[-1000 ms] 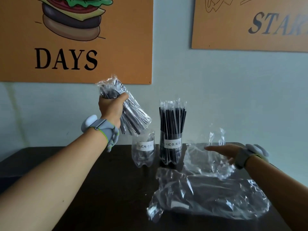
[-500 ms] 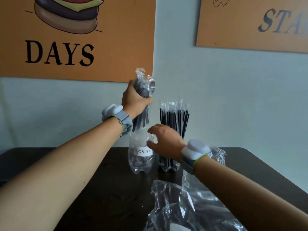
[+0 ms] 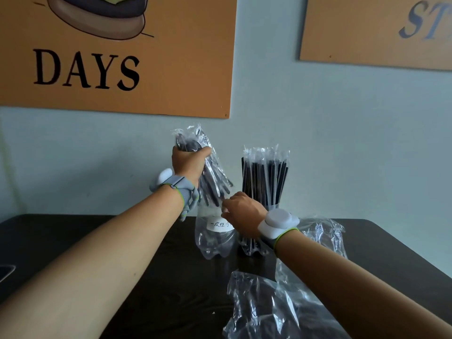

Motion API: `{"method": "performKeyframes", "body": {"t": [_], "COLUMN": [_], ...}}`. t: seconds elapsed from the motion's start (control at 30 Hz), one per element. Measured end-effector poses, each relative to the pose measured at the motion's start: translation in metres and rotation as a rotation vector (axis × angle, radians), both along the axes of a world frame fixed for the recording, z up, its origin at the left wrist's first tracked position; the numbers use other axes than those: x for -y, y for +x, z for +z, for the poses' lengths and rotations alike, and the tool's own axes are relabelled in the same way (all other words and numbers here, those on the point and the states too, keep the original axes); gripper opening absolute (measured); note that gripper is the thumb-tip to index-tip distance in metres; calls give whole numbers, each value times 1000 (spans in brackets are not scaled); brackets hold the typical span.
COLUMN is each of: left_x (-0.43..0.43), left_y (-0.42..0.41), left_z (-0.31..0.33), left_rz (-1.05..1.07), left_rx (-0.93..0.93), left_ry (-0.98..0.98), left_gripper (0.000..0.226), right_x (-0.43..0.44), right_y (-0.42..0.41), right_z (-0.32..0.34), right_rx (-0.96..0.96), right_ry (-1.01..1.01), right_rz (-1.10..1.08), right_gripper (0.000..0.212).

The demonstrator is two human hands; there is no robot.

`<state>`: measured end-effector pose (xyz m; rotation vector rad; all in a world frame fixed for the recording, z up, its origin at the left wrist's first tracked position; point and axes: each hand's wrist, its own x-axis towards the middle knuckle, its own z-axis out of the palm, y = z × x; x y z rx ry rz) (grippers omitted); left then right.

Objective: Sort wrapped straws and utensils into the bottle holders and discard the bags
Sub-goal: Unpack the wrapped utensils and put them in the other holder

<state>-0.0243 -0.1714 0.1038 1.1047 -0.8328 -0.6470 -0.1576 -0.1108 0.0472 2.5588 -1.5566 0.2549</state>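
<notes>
My left hand [image 3: 187, 162] grips a bundle of black wrapped utensils [image 3: 212, 177] near its top, tilted over the left bottle holder [image 3: 215, 241], a cut clear bottle with a white label. The bundle's lower ends hang just above that holder's rim. My right hand [image 3: 241, 212] touches the bundle's lower ends at the holder's mouth; whether it grips them is unclear. The right bottle holder [image 3: 253, 248] is full of upright black wrapped straws [image 3: 265, 177].
Two crumpled clear plastic bags lie on the dark table [image 3: 159, 277]: one [image 3: 264, 309] in front of the holders, one [image 3: 322, 236] behind my right wrist. The wall with orange signs stands right behind the holders. A dark flat object [image 3: 6, 271] sits at the left edge.
My left hand brought the utensil bundle from upper left down over the left holder. My right hand left the bags and came to the holder's mouth, under the bundle.
</notes>
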Motion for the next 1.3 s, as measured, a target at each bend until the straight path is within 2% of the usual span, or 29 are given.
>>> {"method": "performKeyframes", "body": {"t": [0.13,0.23,0.5,0.87,0.97,1.1,1.17,1.23,1.3], "left_x": [4,5,8,11,12,11,10,8,5], "left_y": [-2,-1,-6,-19,-27,-30,-31,-31,-30], "left_z": [1,-9,-9,6,4,-4,-14,-27,-39], "left_rz": [-12,1,13,-76,-28,40,66,65,19], "left_rx": [-136,-116,199,545,480,221,156,189,309], "left_ry": [29,18,28,119,130,168,155,119,82], "left_gripper": [52,49,53,53,54,52,51,53,52], "right_x": [-3,-3,-4,0,0,3,4,6,7], "right_y": [2,3,11,12,15,12,10,8,8], "right_z": [3,3,7,7,7,6,4,3,3], "right_rx": [50,69,135,40,54,92,111,133,128], "right_ry": [45,56,8,43,59,92,93,90,89], "right_rz": [19,40,72,104,129,148,153,156,152], "right_gripper": [29,27,32,27,23,26,28,27,27]}}
